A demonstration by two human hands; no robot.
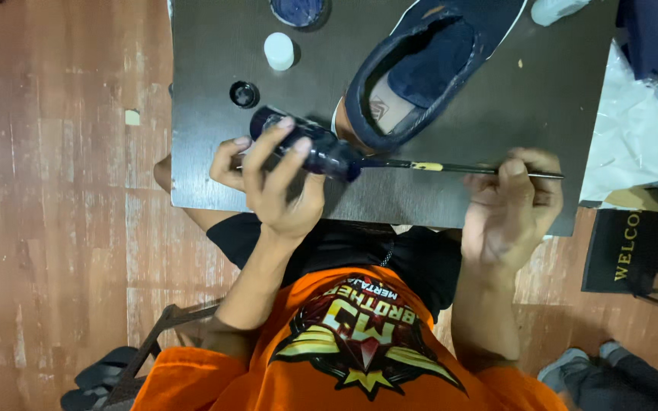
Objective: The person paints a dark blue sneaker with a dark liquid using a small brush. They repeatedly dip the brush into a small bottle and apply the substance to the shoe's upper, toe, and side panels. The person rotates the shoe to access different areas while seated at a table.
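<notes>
- Hands work at the near edge of a small dark table [215, 167], which serves as the landmark for everything below; they are apart from each other, joined only by the brush that runs between them.
- The left hand [272, 179] is clamped around a small dark blue paint jar [310, 146], tipped on its side, fingers over its top and thumb beneath, just above the table's near edge.
- The right hand [513, 202] pinches the far end of a thin paintbrush [458, 167] between thumb and fingertips, at the table's near right edge.
- The paintbrush lies nearly level over the tabletop, its dark shaft marked by a pale yellowish band, its tip going into the mouth of the jar; the bristles themselves cannot be seen.
- A navy slip-on shoe [428, 68] lies on the middle of the table, opening turned toward the person, heel just beyond the jar, with a pale insole showing inside.
- A small black round cap [244, 94] sits on the table's left part, just beyond the left hand.
- A white cylindrical cap [279, 51] stands further back on the same side.
- A round dish of blue paint [298, 11] is cut off by the picture's edge at the table's far side.
- Crumpled clear plastic sheeting [634, 129] lies off the table's right side.
- A reddish wooden floor [55, 190] spreads to the table's left.
- The person wears an orange shirt [329, 380] with a printed emblem, seen below the table's near edge.
</notes>
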